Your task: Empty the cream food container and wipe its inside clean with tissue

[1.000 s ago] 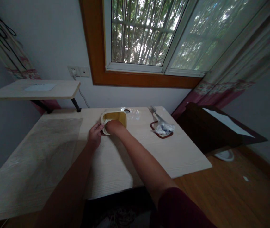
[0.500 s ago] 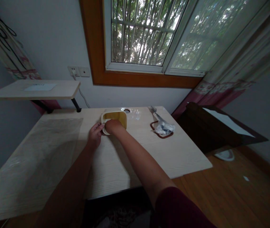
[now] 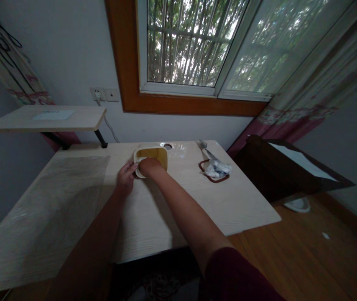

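A container (image 3: 160, 154) with a yellow inside and a pale rim stands near the back of the table. My left hand (image 3: 126, 175) grips its near left edge, thumb and fingers closed at the rim. My right hand (image 3: 150, 167) reaches down inside, its fingers curled and mostly hidden. A bit of something white (image 3: 141, 159) shows by the right fingers against the container's left wall; whether it is cloth or paper I cannot tell.
To the right, a crumpled clear plastic bag (image 3: 218, 169) lies over a brown rectangular rim (image 3: 213, 180). A clear plastic sheet (image 3: 65, 200) covers the table's left part. A raised shelf (image 3: 84, 115) holds a paper. A dark brown piece of furniture (image 3: 260, 167) stands beyond the right edge.
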Motion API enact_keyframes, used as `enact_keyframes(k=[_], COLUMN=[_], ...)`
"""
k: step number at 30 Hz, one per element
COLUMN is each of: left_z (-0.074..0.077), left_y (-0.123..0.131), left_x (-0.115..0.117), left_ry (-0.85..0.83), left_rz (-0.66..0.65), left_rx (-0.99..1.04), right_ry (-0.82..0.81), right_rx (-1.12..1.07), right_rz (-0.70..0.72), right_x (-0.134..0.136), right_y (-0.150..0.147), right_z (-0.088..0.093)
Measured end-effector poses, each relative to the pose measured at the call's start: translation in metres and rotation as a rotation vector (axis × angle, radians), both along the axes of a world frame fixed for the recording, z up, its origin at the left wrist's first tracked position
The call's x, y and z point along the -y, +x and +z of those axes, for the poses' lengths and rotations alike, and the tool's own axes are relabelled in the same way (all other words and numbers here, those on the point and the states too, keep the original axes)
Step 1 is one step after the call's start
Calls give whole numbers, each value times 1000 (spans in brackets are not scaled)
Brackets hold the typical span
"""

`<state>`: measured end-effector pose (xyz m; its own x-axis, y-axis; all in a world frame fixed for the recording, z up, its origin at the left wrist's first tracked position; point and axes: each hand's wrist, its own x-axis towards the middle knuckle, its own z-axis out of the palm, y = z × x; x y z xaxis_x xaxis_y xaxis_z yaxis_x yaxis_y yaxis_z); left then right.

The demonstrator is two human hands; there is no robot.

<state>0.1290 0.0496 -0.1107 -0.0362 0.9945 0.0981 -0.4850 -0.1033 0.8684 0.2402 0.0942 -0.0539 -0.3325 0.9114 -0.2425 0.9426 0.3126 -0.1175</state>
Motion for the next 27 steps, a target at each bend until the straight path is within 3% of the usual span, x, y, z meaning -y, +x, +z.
enact_keyframes(k=[14, 27], left_z=[-10, -7], left_y=[-3, 0], left_x=[-2, -1], left_ry=[-17, 10], left_rz=[-35, -6], left_rx=[-20, -16], right_ry=[16, 85], right_rx=[-25, -41], right_rz=[25, 74], right_x=[6, 60], right_y=[7, 25], right_z=[-6, 26])
